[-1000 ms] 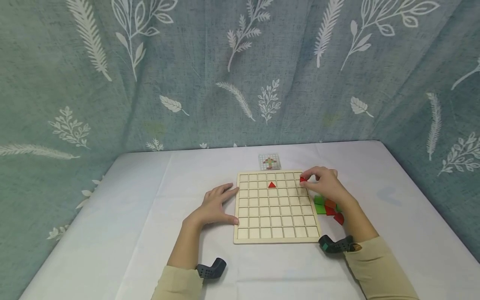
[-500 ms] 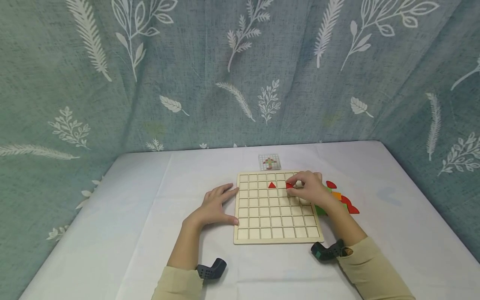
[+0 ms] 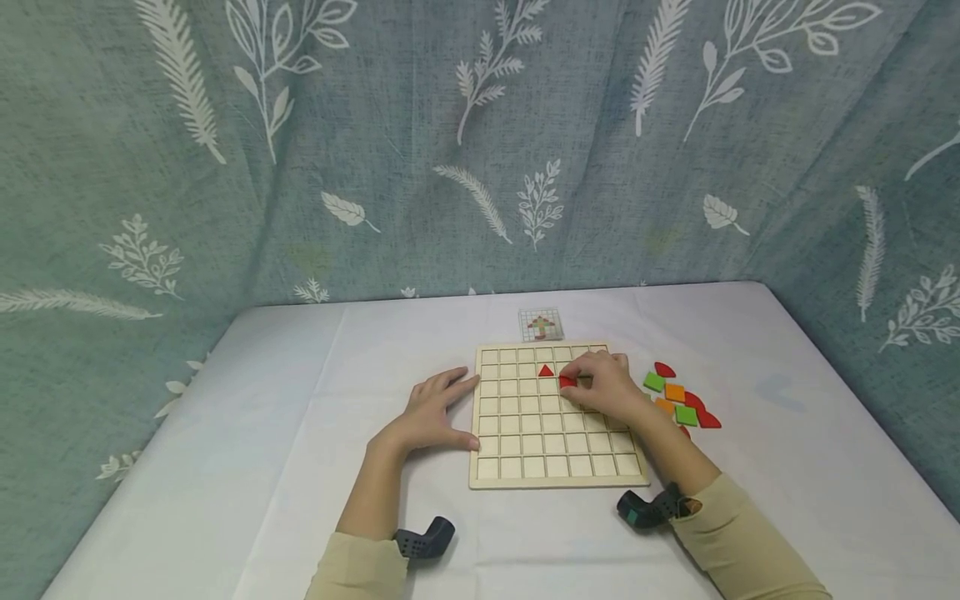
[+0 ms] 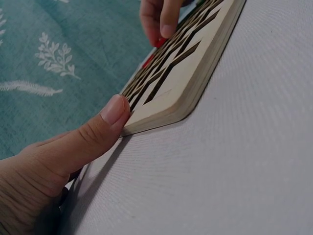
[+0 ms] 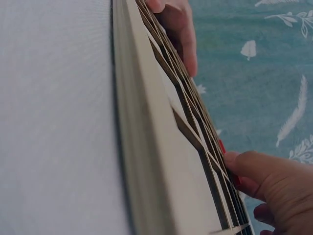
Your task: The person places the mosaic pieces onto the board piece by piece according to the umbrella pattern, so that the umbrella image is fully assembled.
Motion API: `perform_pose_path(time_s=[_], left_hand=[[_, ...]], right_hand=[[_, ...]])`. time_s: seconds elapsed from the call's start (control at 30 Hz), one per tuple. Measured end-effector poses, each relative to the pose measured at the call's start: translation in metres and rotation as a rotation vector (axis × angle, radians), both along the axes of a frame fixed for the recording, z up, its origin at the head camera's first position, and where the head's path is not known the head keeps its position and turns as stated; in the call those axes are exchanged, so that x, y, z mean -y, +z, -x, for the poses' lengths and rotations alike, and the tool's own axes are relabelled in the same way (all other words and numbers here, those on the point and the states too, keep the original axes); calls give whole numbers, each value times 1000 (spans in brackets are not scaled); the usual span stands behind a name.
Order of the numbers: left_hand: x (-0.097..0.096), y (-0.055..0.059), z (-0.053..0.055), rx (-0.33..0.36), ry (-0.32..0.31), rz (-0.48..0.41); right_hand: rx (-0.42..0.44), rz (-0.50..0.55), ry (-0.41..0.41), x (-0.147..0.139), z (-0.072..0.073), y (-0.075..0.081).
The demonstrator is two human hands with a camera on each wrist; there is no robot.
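Observation:
A wooden grid board (image 3: 517, 482) lies on the white-covered table, with a red triangle tile (image 3: 546, 371) set in one of its upper cells. My left hand (image 3: 429, 414) rests at the board's left edge, thumb and fingers spread against the rim; in the left wrist view the thumb (image 4: 93, 139) touches the board near a corner. Between thumb and fingertips my right hand (image 3: 606, 386) pinches a small red tile (image 3: 567, 382), close over the cells just right of and below the triangle. In the right wrist view part of that tile shows red at the fingertips.
Right of the board lie loose tiles: green squares (image 3: 686, 415), orange squares (image 3: 674, 392) and red rounded pieces (image 3: 664, 369). Behind the board is a small clear card (image 3: 540, 324) with a coloured grid picture. A patterned curtain (image 3: 420, 167) surrounds the table's back and sides.
My right hand has carried the red tile leftward over the board from its upper right edge to beside the triangle. More loose tiles are uncovered. My left hand stays put.

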State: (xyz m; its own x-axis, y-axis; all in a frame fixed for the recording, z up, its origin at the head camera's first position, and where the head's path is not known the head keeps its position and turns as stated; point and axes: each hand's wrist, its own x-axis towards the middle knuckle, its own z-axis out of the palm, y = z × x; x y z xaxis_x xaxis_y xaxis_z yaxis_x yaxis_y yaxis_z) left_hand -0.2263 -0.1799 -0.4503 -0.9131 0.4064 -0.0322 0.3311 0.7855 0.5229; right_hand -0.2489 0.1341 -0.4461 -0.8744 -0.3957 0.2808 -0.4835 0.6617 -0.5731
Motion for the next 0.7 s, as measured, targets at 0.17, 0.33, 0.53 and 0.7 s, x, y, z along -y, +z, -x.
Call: perform_pose_path(time_s=[0.17,0.33,0.53,0.7], left_hand=[[1,-3,1,-1,5,4],[1,-4,2,-7,2,-1],[1,-2,1,-6,-1,-3],[0,-1,0,-5,-3,-3]], right_hand=[[15,3,-7,1,-1,-1],[23,12,-11,2,-1,-1],[34,15,-11,1,-2,1],[39,28,-14,-2,0,1]])
